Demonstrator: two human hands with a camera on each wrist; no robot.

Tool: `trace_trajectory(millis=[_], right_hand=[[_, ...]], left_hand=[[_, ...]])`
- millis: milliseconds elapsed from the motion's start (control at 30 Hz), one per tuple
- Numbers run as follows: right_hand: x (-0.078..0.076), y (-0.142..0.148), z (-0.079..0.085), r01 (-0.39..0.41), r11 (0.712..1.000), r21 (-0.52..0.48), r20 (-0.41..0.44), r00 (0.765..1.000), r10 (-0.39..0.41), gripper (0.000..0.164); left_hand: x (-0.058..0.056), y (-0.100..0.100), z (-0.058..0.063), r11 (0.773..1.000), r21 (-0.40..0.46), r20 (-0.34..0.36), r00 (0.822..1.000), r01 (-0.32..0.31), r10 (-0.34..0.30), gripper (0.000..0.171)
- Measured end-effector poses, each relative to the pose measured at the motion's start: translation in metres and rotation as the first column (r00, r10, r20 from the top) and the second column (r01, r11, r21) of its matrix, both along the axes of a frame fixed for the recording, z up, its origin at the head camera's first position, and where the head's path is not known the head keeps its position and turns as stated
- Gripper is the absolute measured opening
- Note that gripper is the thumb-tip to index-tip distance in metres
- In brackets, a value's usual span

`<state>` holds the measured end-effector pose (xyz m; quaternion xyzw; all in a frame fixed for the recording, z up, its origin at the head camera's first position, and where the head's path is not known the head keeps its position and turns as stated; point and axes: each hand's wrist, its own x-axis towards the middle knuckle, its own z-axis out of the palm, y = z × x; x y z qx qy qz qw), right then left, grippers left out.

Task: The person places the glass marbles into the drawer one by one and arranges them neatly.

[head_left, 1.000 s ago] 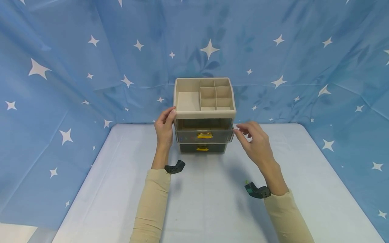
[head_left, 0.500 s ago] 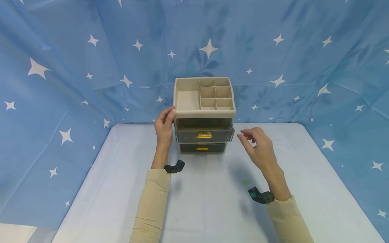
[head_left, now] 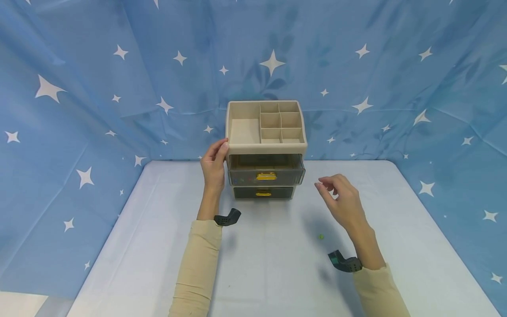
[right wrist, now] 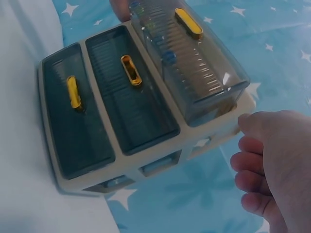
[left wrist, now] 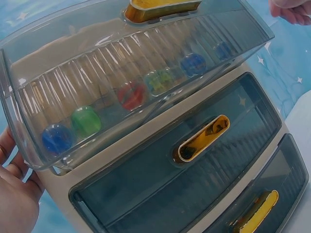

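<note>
A beige desktop drawer organizer (head_left: 267, 149) stands at the back of the table. Its clear top drawer (head_left: 247, 178) is pulled out and holds marbles, including a green marble (left wrist: 86, 121), a red marble (left wrist: 132, 95) and a blue marble (left wrist: 193, 64). My left hand (head_left: 214, 166) grips the organizer's upper left side, thumb near the front corner. To the right of the drawer, my right hand (head_left: 343, 199) hovers above the table with loosely bent fingers and nothing in them. A small green ball (head_left: 321, 237) lies on the table below it.
Two lower drawers sit pushed in; the middle drawer (left wrist: 160, 165) and bottom drawer (left wrist: 272, 194) have gold handles. The organizer's top has compartments (head_left: 271, 121). A blue star-patterned cloth (head_left: 158, 66) hangs behind the white table (head_left: 261, 264).
My right hand has left the drawer's right edge and drawn back to the right and toward me. The green ball now shows fully. My left hand and the drawer stay put.
</note>
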<state>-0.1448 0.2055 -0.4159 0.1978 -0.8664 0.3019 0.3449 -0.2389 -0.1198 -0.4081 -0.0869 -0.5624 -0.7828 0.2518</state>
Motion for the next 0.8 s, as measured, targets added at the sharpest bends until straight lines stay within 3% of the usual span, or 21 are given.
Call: trace_trajectory(millis=[533, 800], right_hand=[[0.012, 0.012, -0.024, 0.073, 0.995, 0.065, 0.146, 0.986, -0.082, 0.021], [0.016, 0.017, -0.035, 0.071, 0.995, 0.069, 0.175, 0.981, -0.083, 0.019]], left_hand=[[-0.001, 0.0, 0.0, 1.0, 0.014, -0.006, 1.0, 0.006, -0.006, 0.017], [0.0, -0.001, 0.0, 1.0, 0.003, 0.0, 1.0, 0.0, 0.0, 0.017]])
